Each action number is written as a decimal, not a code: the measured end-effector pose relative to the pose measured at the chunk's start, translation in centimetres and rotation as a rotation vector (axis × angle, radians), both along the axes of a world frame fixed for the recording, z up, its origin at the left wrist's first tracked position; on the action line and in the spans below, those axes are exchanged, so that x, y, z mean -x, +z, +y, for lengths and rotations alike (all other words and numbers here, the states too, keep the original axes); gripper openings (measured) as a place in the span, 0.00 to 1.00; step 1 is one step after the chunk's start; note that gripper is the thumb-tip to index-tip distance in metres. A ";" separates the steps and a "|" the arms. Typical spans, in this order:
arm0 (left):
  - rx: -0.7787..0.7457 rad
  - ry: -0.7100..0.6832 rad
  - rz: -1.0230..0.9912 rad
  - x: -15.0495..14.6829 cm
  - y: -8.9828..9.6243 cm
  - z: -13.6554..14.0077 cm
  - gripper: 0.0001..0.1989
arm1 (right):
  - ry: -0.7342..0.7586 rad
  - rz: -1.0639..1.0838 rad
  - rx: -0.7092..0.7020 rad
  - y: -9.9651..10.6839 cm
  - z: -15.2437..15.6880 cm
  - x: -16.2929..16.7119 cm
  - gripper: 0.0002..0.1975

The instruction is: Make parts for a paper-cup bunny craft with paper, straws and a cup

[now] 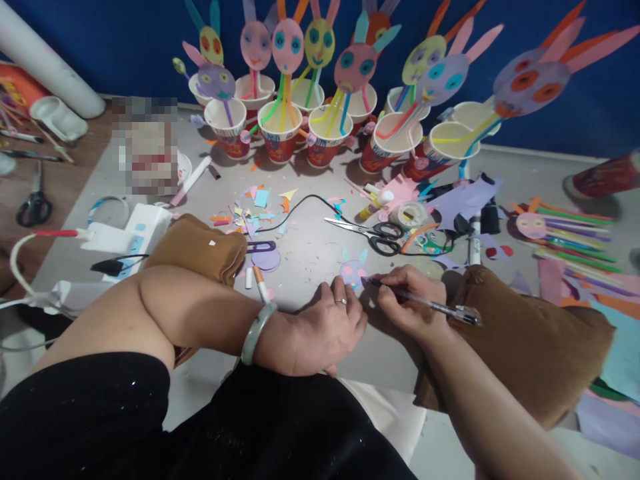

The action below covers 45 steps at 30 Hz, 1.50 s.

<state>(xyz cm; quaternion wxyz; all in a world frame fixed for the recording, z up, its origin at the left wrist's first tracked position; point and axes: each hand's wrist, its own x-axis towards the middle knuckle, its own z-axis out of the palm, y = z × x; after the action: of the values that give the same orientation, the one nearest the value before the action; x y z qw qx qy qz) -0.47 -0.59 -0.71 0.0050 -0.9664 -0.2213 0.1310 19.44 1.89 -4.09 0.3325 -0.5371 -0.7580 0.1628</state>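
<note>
A small purple paper rabbit face point(351, 272) with blue ears and pink spots lies on the grey tabletop. My right hand point(411, 301) is closed around a clear-barrelled pen point(425, 303), its tip at the right edge of the face. Just below the face, my left hand point(327, 327) rests palm down, its fingers stretched toward the paper's lower edge and a ring on one of them. Whether those fingertips press on the paper is hard to see. Scissors point(373, 233) with black handles lie above the face.
Paper cups point(281, 137) with paper rabbit heads on straws line the back. Paper scraps point(260, 199) litter the middle. A brown cushion-like bundle point(525, 340) sits by my right forearm, another brown bundle point(195, 243) by my left. A power strip point(143, 230) is at left.
</note>
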 end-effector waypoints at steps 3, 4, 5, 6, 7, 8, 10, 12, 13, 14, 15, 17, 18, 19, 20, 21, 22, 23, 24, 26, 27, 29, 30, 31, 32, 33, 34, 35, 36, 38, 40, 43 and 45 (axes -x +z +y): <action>-0.003 0.003 -0.011 0.1 -0.1 -0.1 0.55 | 0.009 0.004 0.012 0.0 0.0 0.0 0.02; -0.001 0.004 -0.015 0.1 -0.2 -0.1 0.54 | 0.012 0.006 0.014 0.0 0.0 0.0 0.01; 0.001 0.004 -0.020 0.1 -0.3 -0.2 0.54 | 0.013 0.005 0.014 0.0 0.0 0.0 0.02; 0.001 0.004 -0.025 0.1 -0.5 -0.2 0.55 | 0.012 -0.002 0.015 0.0 0.0 0.0 0.02; 0.002 0.005 -0.030 0.1 -0.6 -0.2 0.55 | 0.005 -0.011 0.016 -0.1 0.1 0.0 0.02; 0.004 0.007 -0.033 0.1 -0.8 -0.2 0.55 | -0.007 -0.022 0.018 -0.1 0.1 0.0 0.02; 0.013 0.013 -0.036 0.0 -1.1 -0.3 0.56 | -0.033 -0.042 0.031 -0.1 0.1 0.1 0.03; 0.020 0.014 -0.034 0.0 -1.2 -0.2 0.56 | -0.056 -0.047 0.033 -0.1 0.2 0.1 0.03; 0.019 0.010 -0.035 0.0 -1.1 -0.2 0.56 | -0.064 -0.045 0.028 -0.2 0.2 0.2 0.03; 0.015 0.007 -0.032 0.0 -1.0 -0.2 0.57 | -0.070 -0.043 0.024 -0.2 0.2 0.2 0.03; 0.010 0.005 -0.027 0.1 -0.9 -0.2 0.56 | -0.076 -0.042 0.018 -0.2 0.2 0.2 0.03; -0.001 0.001 -0.013 0.1 -0.5 -0.1 0.56 | -0.090 -0.048 0.013 -0.2 0.2 0.3 0.03; -0.004 -0.001 -0.006 0.2 -0.4 -0.1 0.56 | -0.095 -0.054 0.014 -0.1 0.3 0.3 0.03; -0.006 -0.004 -0.004 0.2 -0.3 -0.1 0.56 | -0.100 -0.061 0.013 -0.1 0.3 0.3 0.03; -0.009 -0.008 -0.005 0.2 -0.2 -0.1 0.56 | -0.104 -0.065 0.006 0.0 0.3 0.4 0.03; -0.013 -0.011 -0.011 0.2 -0.2 -0.1 0.56 | -0.105 -0.067 -0.006 0.0 0.3 0.4 0.03; -0.016 -0.012 -0.014 0.2 -0.2 -0.1 0.56 | -0.105 -0.069 -0.020 0.1 0.4 0.4 0.03; -0.018 -0.011 -0.017 0.2 -0.3 -0.1 0.56 | -0.103 -0.070 -0.033 0.1 0.4 0.4 0.03; -0.018 -0.010 -0.019 0.2 -0.3 -0.1 0.57 | -0.104 -0.072 -0.040 0.1 0.4 0.5 0.03; -0.014 -0.009 -0.017 0.2 -0.4 -0.1 0.56 | -0.108 -0.080 -0.035 0.2 0.4 0.5 0.03; -0.012 -0.011 -0.018 0.2 -0.4 -0.1 0.56 | -0.111 -0.083 -0.027 0.2 0.4 0.4 0.03; -0.014 -0.014 -0.027 0.3 -0.4 -0.1 0.56 | -0.110 -0.079 -0.023 0.2 0.3 0.4 0.03; -0.015 -0.013 -0.033 0.3 -0.4 -0.1 0.56 | -0.108 -0.073 -0.026 0.1 0.3 0.4 0.03; -0.017 -0.011 -0.038 0.3 -0.4 -0.1 0.57 | -0.109 -0.068 -0.028 0.1 0.3 0.4 0.03; -0.017 -0.010 -0.042 0.3 -0.5 -0.1 0.57 | -0.109 -0.065 -0.026 0.1 0.3 0.4 0.04; -0.016 -0.009 -0.043 0.3 -0.5 -0.1 0.57 | -0.111 -0.064 -0.021 0.0 0.3 0.4 0.04; -0.013 -0.012 -0.041 0.3 -0.5 -0.1 0.57 | -0.115 -0.064 -0.013 0.0 0.3 0.4 0.04; -0.011 -0.017 -0.037 0.3 -0.5 -0.1 0.57 | -0.120 -0.067 -0.006 0.0 0.3 0.4 0.04; -0.006 -0.019 -0.031 0.3 -0.5 -0.1 0.57 | -0.126 -0.069 -0.003 0.0 0.3 0.4 0.04; 0.000 -0.018 -0.021 0.2 -0.4 -0.1 0.56 | -0.146 -0.068 -0.003 0.2 0.3 0.4 0.04; -0.002 -0.013 -0.017 0.3 -0.3 -0.1 0.57 | -0.171 -0.060 0.000 0.4 0.3 0.3 0.05; -0.016 -0.017 -0.009 0.3 -0.2 -0.1 0.57 | -0.180 -0.042 0.001 0.7 0.3 0.3 0.05; -0.019 -0.020 -0.010 0.3 -0.2 -0.1 0.56 | -0.165 -0.029 -0.012 0.7 0.4 0.3 0.05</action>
<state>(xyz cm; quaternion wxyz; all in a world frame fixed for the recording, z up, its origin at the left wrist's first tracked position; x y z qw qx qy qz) -0.78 -0.69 -0.88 0.0143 -0.9691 -0.2130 0.1238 19.15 2.24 -3.35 0.3370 -0.5978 -0.7170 0.1225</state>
